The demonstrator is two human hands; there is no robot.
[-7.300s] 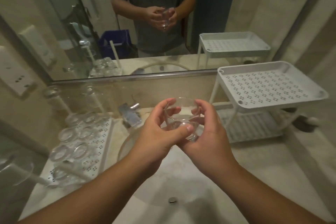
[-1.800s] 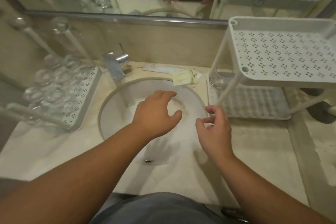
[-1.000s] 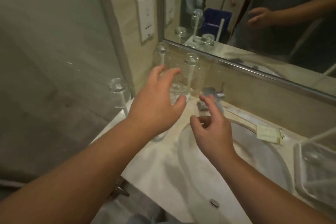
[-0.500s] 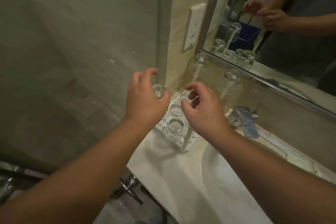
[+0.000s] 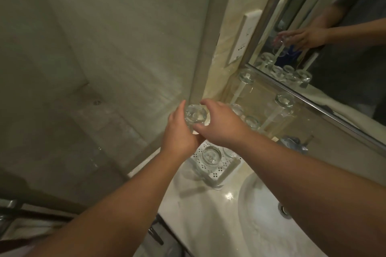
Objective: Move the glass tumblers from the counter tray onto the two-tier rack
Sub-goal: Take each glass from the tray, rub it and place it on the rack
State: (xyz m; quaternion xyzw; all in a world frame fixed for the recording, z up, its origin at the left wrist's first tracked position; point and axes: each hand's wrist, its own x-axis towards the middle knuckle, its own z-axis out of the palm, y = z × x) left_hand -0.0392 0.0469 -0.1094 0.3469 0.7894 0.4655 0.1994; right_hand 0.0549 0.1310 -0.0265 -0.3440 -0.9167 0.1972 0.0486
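Observation:
Both my hands wrap one upturned glass tumbler (image 5: 195,115) that sits over a post at the near left corner of the white perforated counter tray (image 5: 217,180). My left hand (image 5: 179,133) holds its left side and my right hand (image 5: 221,126) its right side. Another tumbler (image 5: 210,157) stands upside down on the tray just below my hands. Two more tumblers (image 5: 247,78) (image 5: 284,101) are perched on white posts further back, and smaller ones (image 5: 251,122) sit low behind my right hand. The two-tier rack is out of view.
The tray stands on a pale marble counter (image 5: 200,210) beside the round sink basin (image 5: 269,225). A mirror (image 5: 334,52) runs along the back wall, with a white wall socket (image 5: 243,39) left of it. A glass shower partition (image 5: 104,69) closes the left side.
My hands have closed in from above the tray onto the tumbler on the near left post. The view has tilted slightly further left and down.

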